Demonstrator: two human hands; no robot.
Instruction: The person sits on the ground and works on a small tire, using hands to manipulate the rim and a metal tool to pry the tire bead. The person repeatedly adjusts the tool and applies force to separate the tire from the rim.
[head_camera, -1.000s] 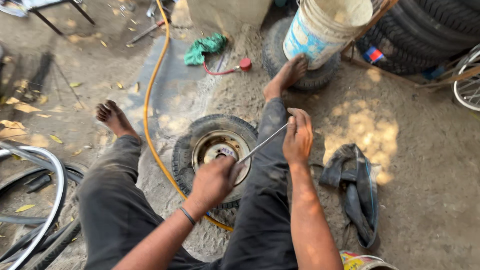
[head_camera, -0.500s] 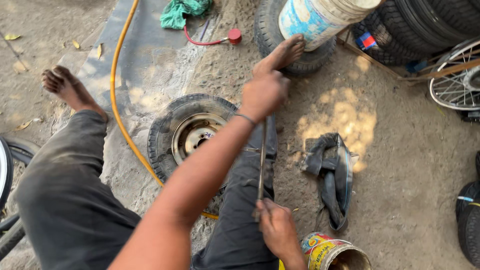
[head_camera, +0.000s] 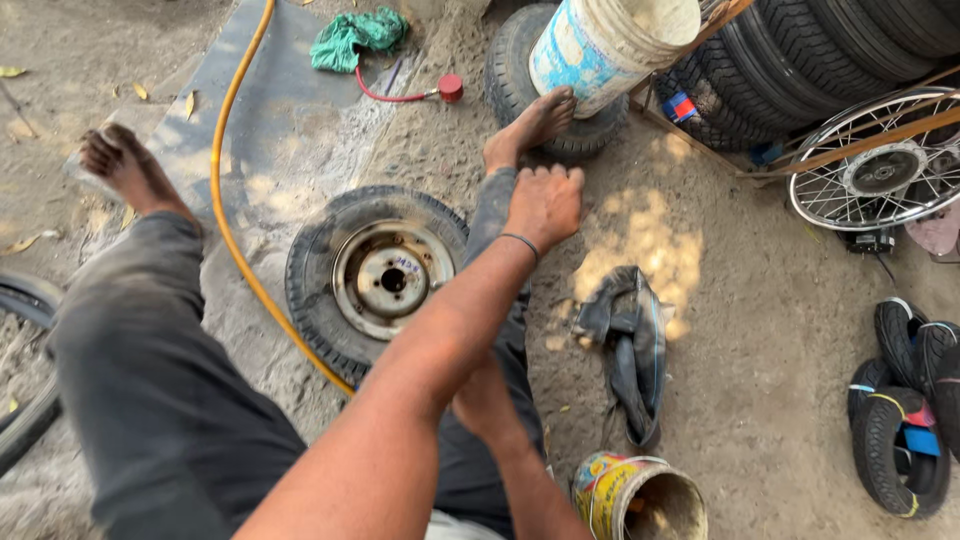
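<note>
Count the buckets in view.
2: a white and blue bucket at the top, resting on a tyre; a yellow bucket at the bottom edge. Others may lie outside the frame.

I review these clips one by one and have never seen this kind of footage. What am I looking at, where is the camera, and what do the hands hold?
The camera sits on a person's head and looks down at their own legs and arms. They sit on sandy ground, a small tyre on its metal rim between their legs. The left hand is a closed fist above the right knee; whether it grips anything cannot be told. The right hand is mostly hidden under the left forearm. Nearby lie a yellow hose, a black inner tube and a paint tin.
</note>
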